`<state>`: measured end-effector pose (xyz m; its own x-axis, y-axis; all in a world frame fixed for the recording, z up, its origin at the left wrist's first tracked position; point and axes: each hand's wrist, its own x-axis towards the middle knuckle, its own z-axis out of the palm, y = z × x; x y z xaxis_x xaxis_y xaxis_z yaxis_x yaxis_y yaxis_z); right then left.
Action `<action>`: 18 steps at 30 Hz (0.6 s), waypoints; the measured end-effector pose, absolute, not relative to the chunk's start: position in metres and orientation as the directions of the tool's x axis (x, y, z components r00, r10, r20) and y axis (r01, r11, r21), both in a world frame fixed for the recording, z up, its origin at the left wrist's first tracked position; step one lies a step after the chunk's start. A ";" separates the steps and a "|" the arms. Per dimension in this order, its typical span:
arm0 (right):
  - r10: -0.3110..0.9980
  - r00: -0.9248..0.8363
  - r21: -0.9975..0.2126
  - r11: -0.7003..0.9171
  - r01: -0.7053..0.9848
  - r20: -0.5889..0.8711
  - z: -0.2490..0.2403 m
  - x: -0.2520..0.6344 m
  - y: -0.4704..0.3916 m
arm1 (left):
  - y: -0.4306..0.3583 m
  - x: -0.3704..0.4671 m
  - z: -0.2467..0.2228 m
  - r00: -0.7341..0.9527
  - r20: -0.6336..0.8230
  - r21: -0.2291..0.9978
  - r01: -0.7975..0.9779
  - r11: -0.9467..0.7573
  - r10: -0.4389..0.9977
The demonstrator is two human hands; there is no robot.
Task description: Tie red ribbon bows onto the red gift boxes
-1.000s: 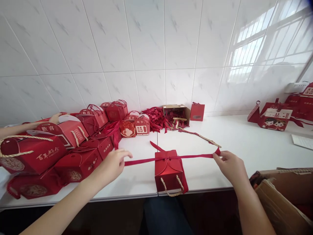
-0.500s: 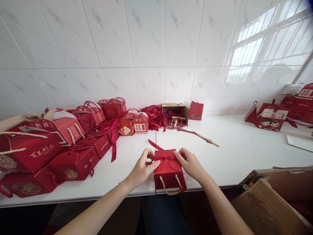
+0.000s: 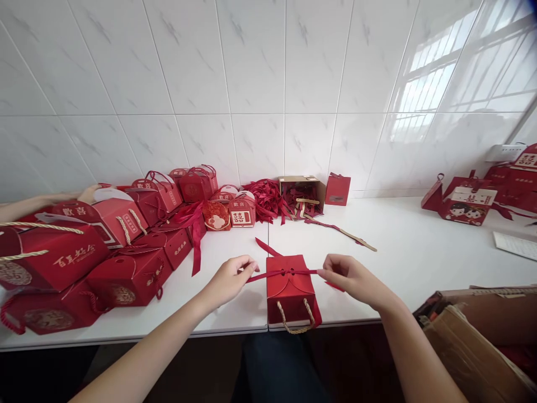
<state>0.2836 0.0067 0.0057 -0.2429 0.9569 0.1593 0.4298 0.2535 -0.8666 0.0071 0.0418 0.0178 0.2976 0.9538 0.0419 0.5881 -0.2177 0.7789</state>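
In front of me a small red gift box (image 3: 290,291) stands at the table's near edge, a twisted gold cord handle (image 3: 296,327) hanging on its front. A red ribbon (image 3: 268,275) passes across the box top by two holes. My left hand (image 3: 235,277) pinches one end of it to the left of the box. On the other side my right hand (image 3: 350,278) grips the opposite end. Between both hands the ribbon is stretched nearly straight. A loose ribbon tail lies behind the box, and another piece hangs below my right hand.
Stacked red gift boxes (image 3: 134,274) fill the left, where another person's hand (image 3: 88,194) reaches in. At the wall are a heap of red ribbons (image 3: 265,198) and an open carton (image 3: 302,180). A cardboard box (image 3: 474,347) stands at the near right; a white keyboard (image 3: 515,245) lies beyond.
My hands have moved apart from the box top to either side, drawing the ribbon out straight between them. The other person's hand at the left has shifted slightly.
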 end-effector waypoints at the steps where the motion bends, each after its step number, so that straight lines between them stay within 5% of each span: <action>1: 0.950 -0.258 -0.826 0.285 0.487 0.176 0.006 0.284 0.005 | 0.045 0.004 0.020 0.314 -0.029 0.774 0.608 -0.177 0.949; 4: 0.955 -0.129 -0.695 0.283 0.661 0.266 0.004 0.276 0.006 | 0.052 0.000 0.029 0.502 -0.296 0.779 0.619 -0.098 0.813; 7: 0.914 0.122 -0.727 0.221 0.651 0.387 0.000 0.256 0.012 | 0.051 0.005 0.039 0.703 -0.383 0.871 0.491 -0.019 0.599; 10: 0.891 0.194 -0.846 0.294 0.445 0.411 0.002 0.236 0.013 | 0.041 0.017 0.044 0.713 -0.248 0.955 0.293 0.043 0.656; 13: 0.918 0.133 -0.905 0.329 0.270 0.373 0.008 0.223 0.011 | 0.031 0.033 0.040 0.543 -0.050 0.964 0.246 -0.102 0.838; 18: 0.952 -0.043 -0.926 0.304 0.222 0.302 0.016 0.214 0.011 | 0.020 0.051 0.020 0.386 0.365 0.709 0.474 -0.522 0.847</action>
